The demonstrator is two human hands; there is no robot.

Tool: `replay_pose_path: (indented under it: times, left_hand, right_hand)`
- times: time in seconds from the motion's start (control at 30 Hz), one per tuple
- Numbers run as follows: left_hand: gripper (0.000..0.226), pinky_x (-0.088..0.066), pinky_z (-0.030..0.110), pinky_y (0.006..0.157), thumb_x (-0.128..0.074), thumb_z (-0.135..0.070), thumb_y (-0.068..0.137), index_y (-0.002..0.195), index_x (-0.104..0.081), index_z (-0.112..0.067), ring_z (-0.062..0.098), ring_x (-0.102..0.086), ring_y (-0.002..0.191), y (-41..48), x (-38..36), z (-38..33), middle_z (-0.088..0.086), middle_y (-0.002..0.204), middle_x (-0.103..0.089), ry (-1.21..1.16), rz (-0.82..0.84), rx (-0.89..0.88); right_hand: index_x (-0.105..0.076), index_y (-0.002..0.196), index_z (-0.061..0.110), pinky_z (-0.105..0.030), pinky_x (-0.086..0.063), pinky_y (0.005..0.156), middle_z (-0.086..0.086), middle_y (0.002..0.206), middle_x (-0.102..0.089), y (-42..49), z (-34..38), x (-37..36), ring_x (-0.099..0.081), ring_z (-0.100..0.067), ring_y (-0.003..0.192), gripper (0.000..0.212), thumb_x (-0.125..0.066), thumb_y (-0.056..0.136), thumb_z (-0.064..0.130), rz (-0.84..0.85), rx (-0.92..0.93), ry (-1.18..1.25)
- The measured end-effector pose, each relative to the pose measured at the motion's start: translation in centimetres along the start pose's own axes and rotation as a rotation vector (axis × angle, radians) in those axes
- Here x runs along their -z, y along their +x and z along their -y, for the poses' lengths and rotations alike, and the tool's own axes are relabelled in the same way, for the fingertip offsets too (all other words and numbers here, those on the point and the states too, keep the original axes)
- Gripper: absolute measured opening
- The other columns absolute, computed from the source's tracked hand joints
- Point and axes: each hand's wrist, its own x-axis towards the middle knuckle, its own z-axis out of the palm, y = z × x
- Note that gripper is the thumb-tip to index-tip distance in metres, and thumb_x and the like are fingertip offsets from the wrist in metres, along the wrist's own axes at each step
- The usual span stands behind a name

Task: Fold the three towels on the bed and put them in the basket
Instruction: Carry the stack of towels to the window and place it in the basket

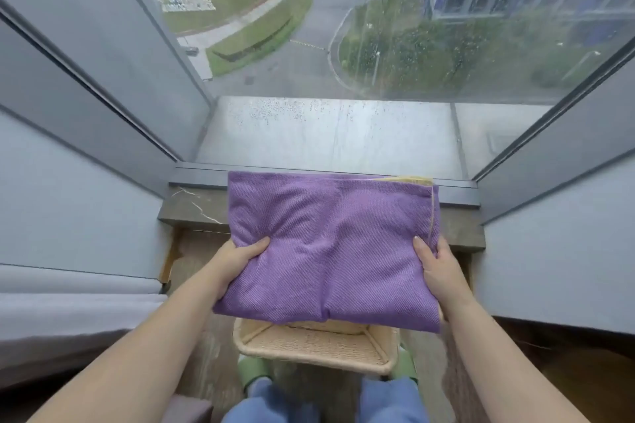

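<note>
Purple cloth filled the middle of the view as a person held a folded purple towel [330,251] flat in the air with both hands, above a pale wicker basket [311,359] standing on the wooden floor [213,350]. The left grip [237,261] clasped the bundle's left edge and the right grip [436,268] its right edge. Each pinched the cloth with a thumb pressed on top, and the fingers underneath were hidden from the camera. A strip of yellowish towel [409,179] peeked out at the bundle's far right corner, folded in under the purple layer. How many layers lay inside could not be told.

The towel's near edge hung over the basket's far side and hid it, while the woven bottom and near rim showed below. Green slippers [252,371] flanked the basket's near corners, with blue trousers [268,402] at the foot of the view. Beyond the bundle ran a dark stone sill [196,206] under a rain-spotted window [343,45], through which a road, grass and a blue-fronted building appeared far below. A grey bed [68,312] edged in from the left, and grey walls closed the window bay on both sides.
</note>
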Motion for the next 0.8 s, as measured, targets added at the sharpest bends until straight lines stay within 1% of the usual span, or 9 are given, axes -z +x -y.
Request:
replay_pose_path:
  times: [0.1,0.17,0.27,0.37,0.43,0.53,0.6,0.7,0.8]
  left_hand:
    - [0.026,-0.051,0.019,0.062,-0.075,-0.024,0.079,0.103,-0.065,-0.021,0.008,-0.07,0.08,3.6,1.9,3.5,-0.008,0.09,-0.074,0.031,0.044,0.02]
    - [0.028,-0.051,0.023,0.067,-0.077,-0.027,0.077,0.102,-0.066,-0.021,0.013,-0.07,0.085,5.6,2.8,6.1,-0.004,0.094,-0.074,0.048,0.056,0.036]
    - [0.036,-0.052,0.033,0.083,-0.077,-0.026,0.078,0.111,-0.065,-0.016,0.021,-0.067,0.096,8.0,3.2,9.8,0.002,0.104,-0.071,0.072,0.064,0.049]
    - [0.042,-0.05,0.033,0.086,-0.075,-0.024,0.081,0.119,-0.061,-0.014,0.022,-0.065,0.101,10.1,2.7,13.2,0.003,0.111,-0.068,0.102,0.058,0.001]
    - [0.052,-0.047,0.038,0.097,-0.075,-0.026,0.081,0.127,-0.056,-0.013,0.023,-0.06,0.11,11.4,1.8,15.1,0.004,0.122,-0.063,0.165,0.016,-0.087]
    - [0.07,-0.04,0.044,0.107,-0.07,-0.039,0.07,0.132,-0.052,-0.014,0.023,-0.054,0.121,12.3,0.5,17.4,0.005,0.131,-0.056,0.245,-0.053,-0.235]
    - [0.07,-0.039,0.044,0.107,-0.071,-0.039,0.069,0.132,-0.051,-0.014,0.024,-0.053,0.122,11.9,0.2,18.7,0.005,0.132,-0.055,0.243,-0.086,-0.26]
    - [0.071,-0.035,0.042,0.11,-0.075,-0.034,0.073,0.134,-0.046,-0.013,0.024,-0.049,0.125,11.5,0.4,20.1,0.006,0.138,-0.049,0.242,-0.122,-0.326]
    - [0.067,-0.034,0.04,0.112,-0.074,-0.033,0.076,0.136,-0.047,-0.016,0.021,-0.046,0.128,11.3,0.3,21.0,0.004,0.142,-0.044,0.261,-0.125,-0.385]
  right_hand:
    - [-0.052,0.125,0.023,-0.018,-0.046,0.08,0.008,0.114,-0.065,0.1,-4.3,-2.8,-0.063,-0.003,0.099,0.03,-0.054,0.095,0.027,-0.02,-0.063,0.026]
    - [-0.05,0.13,0.022,-0.025,-0.045,0.084,0.006,0.117,-0.065,0.2,-7.1,-4.4,-0.062,-0.01,0.104,0.036,-0.055,0.094,0.029,-0.036,-0.089,0.033]
    - [-0.051,0.126,0.025,-0.027,-0.047,0.083,0.004,0.117,-0.065,0.4,-10.7,-6.4,-0.063,-0.01,0.101,0.032,-0.054,0.095,0.029,-0.055,-0.107,0.01]
    - [-0.044,0.134,0.02,-0.034,-0.044,0.097,-0.001,0.125,-0.06,0.8,-14.1,-8.2,-0.059,-0.016,0.11,0.04,-0.052,0.096,0.025,-0.076,-0.082,-0.01]
    - [-0.042,0.135,0.016,-0.032,-0.042,0.097,-0.002,0.126,-0.058,1.1,-16.0,-9.4,-0.057,-0.017,0.113,0.041,-0.051,0.096,0.023,-0.113,-0.024,-0.009]
    - [-0.05,0.118,0.025,-0.027,-0.045,0.09,0.004,0.113,-0.063,0.9,-17.9,-10.8,-0.06,-0.013,0.106,0.022,-0.05,0.097,0.02,-0.145,0.061,0.052]
    - [-0.049,0.113,0.03,-0.018,-0.045,0.084,0.01,0.11,-0.062,0.0,-18.7,-11.1,-0.061,-0.001,0.099,0.02,-0.049,0.097,0.017,-0.147,0.098,0.087]
    - [-0.047,0.117,0.027,-0.002,-0.043,0.072,0.016,0.106,-0.06,-0.9,-19.2,-11.3,-0.059,0.017,0.086,0.024,-0.047,0.098,0.013,-0.163,0.174,0.096]
    - [-0.048,0.119,0.022,-0.002,-0.044,0.072,0.012,0.107,-0.06,-1.5,-20.2,-11.4,-0.06,0.012,0.087,0.024,-0.047,0.098,0.013,-0.158,0.201,0.105]
